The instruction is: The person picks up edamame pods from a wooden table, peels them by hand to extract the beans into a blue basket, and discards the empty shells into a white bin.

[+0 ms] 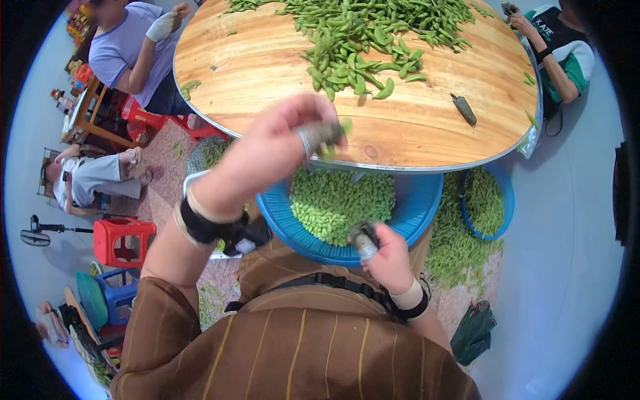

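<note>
My left hand (283, 137), its thumb wrapped in grey tape, is raised over the near edge of the round wooden table (253, 80). Its fingers are closed on a green pod (327, 152), partly hidden and blurred. Lower down, my right hand (387, 257) hangs over the near rim of a blue basket (417, 207), its fingers curled and also taped. What it holds, if anything, is too small to tell. Shelled green beans (340, 203) fill the middle of the basket. Unshelled pods (367, 40) lie heaped on the far part of the table.
A dark tapered object (463, 110) lies on the table's right side. Another blue basket (510, 203) stands on the floor among scattered pods (460, 257). People sit at the upper left and upper right. A red stool (123, 240) is at the left.
</note>
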Demonstrator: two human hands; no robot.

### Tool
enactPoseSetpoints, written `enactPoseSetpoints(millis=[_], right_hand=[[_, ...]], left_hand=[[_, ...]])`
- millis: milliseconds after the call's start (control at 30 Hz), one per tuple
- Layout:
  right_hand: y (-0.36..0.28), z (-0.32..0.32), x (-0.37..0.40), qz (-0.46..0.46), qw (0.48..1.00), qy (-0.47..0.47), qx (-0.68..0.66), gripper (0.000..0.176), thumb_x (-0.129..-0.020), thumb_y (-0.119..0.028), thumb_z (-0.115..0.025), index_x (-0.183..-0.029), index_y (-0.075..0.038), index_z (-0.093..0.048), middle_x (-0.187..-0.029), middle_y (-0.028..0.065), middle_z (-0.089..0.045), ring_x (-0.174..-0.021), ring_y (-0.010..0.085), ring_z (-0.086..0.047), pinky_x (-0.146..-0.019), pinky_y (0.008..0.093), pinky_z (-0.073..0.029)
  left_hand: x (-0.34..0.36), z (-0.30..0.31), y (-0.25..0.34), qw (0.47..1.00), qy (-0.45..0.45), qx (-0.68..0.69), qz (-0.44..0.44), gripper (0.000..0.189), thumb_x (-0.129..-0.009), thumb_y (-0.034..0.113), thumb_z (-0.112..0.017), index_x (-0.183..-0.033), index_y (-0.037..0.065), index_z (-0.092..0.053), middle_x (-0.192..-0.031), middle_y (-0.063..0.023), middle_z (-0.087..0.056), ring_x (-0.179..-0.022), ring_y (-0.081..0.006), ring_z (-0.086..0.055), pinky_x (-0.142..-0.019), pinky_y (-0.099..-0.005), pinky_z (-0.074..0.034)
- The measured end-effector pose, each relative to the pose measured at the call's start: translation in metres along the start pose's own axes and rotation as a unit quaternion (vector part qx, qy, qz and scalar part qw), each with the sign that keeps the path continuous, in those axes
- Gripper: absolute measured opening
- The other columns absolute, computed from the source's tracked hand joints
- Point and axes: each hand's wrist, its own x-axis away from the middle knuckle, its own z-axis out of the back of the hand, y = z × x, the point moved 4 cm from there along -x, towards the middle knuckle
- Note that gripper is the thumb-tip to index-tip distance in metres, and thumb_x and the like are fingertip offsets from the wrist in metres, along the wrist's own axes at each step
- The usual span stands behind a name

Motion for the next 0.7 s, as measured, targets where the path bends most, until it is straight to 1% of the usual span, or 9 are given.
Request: enactPoseSetpoints(millis=[33,67,133,233,333,467,567,633,700], right_hand=[[-0.005,0.001,-0.001,-0.064,0.988,0.011,-0.138,0.013,-0.088,-0.015,-0.058,-0.091,-0.002,-0.057,-0.067,0.0018,-0.054,-0.048,0.0129,-0.048,-0.044,0.0255,-0.039],[-0.013,0.002,-0.002,-0.068,0.988,0.009,-0.137,0.013,-0.088,-0.015,-0.058,-0.091,-0.002,-0.057,-0.067,0.0018,-0.054,-0.048,0.0129,-0.048,-0.044,0.0255,-0.039],[-0.027,0.002,-0.007,-0.052,0.964,0.012,-0.259,0.007,-0.09,-0.011,-0.056,-0.093,-0.004,-0.057,-0.068,-0.0042,-0.051,-0.051,0.0022,-0.045,-0.043,0.0194,-0.035],[-0.02,0.004,-0.011,-0.056,0.972,-0.008,-0.228,0.007,-0.09,-0.011,-0.057,-0.093,-0.005,-0.057,-0.066,-0.0035,-0.052,-0.05,0.0032,-0.045,-0.043,0.0195,-0.036],[-0.019,0.004,-0.008,-0.048,0.978,-0.014,-0.204,0.006,-0.089,-0.009,-0.057,-0.093,-0.005,-0.057,-0.065,-0.0042,-0.051,-0.05,0.0025,-0.044,-0.043,0.0192,-0.036],[-0.015,0.0,-0.007,-0.052,0.983,0.007,-0.176,0.007,-0.087,-0.006,-0.056,-0.093,-0.004,-0.058,-0.066,-0.004,-0.053,-0.052,0.0018,-0.045,-0.044,0.0187,-0.036],[-0.015,-0.001,-0.005,-0.047,0.984,0.016,-0.171,0.011,-0.087,-0.006,-0.056,-0.098,-0.004,-0.057,-0.07,-0.0029,-0.055,-0.053,0.002,-0.046,-0.044,0.019,-0.036],[-0.025,-0.002,-0.002,-0.053,0.984,0.012,-0.168,0.02,-0.087,-0.005,-0.052,-0.107,-0.003,-0.054,-0.075,-0.0007,-0.058,-0.052,0.0027,-0.046,-0.045,0.019,-0.037],[-0.024,-0.003,0.001,-0.053,0.986,-0.016,-0.159,0.025,-0.086,-0.003,-0.05,-0.111,-0.003,-0.052,-0.078,0.0004,-0.059,-0.052,0.0031,-0.046,-0.045,0.0189,-0.038]], left_hand=[[0.011,-0.012,-0.015,0.997,-0.055,0.046,0.001,0.01,-0.09,0.01,-0.055,-0.099,0.009,-0.051,-0.087,-0.0042,-0.062,-0.074,-0.0059,-0.054,-0.062,-0.0193,-0.043],[0.021,-0.023,-0.033,0.99,-0.1,0.096,0.012,0.013,-0.088,0.004,-0.055,-0.099,0.007,-0.048,-0.091,-0.0038,-0.059,-0.08,-0.0081,-0.055,-0.069,-0.0213,-0.045],[0.037,-0.038,-0.064,0.992,-0.121,0.017,0.007,0.017,-0.086,-0.002,-0.054,-0.099,0.004,-0.046,-0.092,-0.0019,-0.054,-0.084,-0.0094,-0.055,-0.075,-0.0222,-0.045],[0.049,-0.045,-0.093,0.993,-0.101,0.0,0.058,0.019,-0.085,-0.005,-0.054,-0.098,0.004,-0.045,-0.091,-0.0003,-0.052,-0.086,-0.0086,-0.054,-0.076,-0.0215,-0.044],[0.058,-0.046,-0.095,0.986,-0.1,-0.012,0.136,0.014,-0.089,0.004,-0.055,-0.103,0.001,-0.053,-0.087,-0.0001,-0.057,-0.081,-0.0067,-0.053,-0.072,-0.0217,-0.045],[0.068,-0.049,-0.107,0.977,-0.166,-0.015,0.134,0.015,-0.091,0.008,-0.052,-0.103,0.0,-0.058,-0.085,-0.0007,-0.059,-0.08,-0.0076,-0.054,-0.072,-0.0229,-0.045],[0.069,-0.047,-0.105,0.983,-0.148,0.021,0.107,0.016,-0.092,0.008,-0.051,-0.101,0.0,-0.06,-0.085,-0.0012,-0.06,-0.079,-0.0087,-0.055,-0.072,-0.0239,-0.045],[0.067,-0.042,-0.104,0.988,-0.092,-0.013,0.12,0.015,-0.092,0.009,-0.05,-0.099,0.0,-0.06,-0.085,-0.0015,-0.06,-0.08,-0.0088,-0.055,-0.072,-0.0241,-0.045],[0.067,-0.041,-0.103,0.989,-0.088,-0.024,0.117,0.015,-0.092,0.008,-0.05,-0.098,0.0,-0.06,-0.084,-0.0016,-0.06,-0.08,-0.0087,-0.055,-0.072,-0.0242,-0.045]])
